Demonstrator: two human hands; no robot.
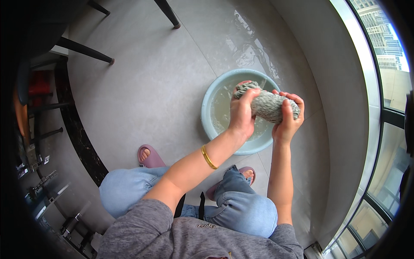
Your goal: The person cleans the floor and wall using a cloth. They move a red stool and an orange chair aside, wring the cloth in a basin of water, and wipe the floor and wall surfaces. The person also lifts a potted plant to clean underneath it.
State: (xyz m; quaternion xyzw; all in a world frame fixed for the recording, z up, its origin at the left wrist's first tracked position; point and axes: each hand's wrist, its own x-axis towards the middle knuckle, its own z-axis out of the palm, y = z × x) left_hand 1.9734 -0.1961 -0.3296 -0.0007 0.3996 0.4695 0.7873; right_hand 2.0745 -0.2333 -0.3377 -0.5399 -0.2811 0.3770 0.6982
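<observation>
A wet, grey-green textured cloth (270, 105), bunched into a thick roll, is held in both hands above a light blue plastic basin (208, 121). My left hand (242, 110) grips the roll's left end, its thumb across the top. Around the right end are the fingers of my right hand (289, 113). The basin stands on the floor with cloudy, slightly foamy water (221, 111) in it. Both hands look wet. A gold bangle (208, 157) circles the left forearm. The cloth partly hides the basin's right side.
Water puddles (247, 55) lie on the grey tiled floor (145, 81) beyond the basin. Dark furniture legs (87, 50) stand at the upper left. A low wall (336, 97) and windows run along the right. My feet in pink slides (154, 158) are near the basin.
</observation>
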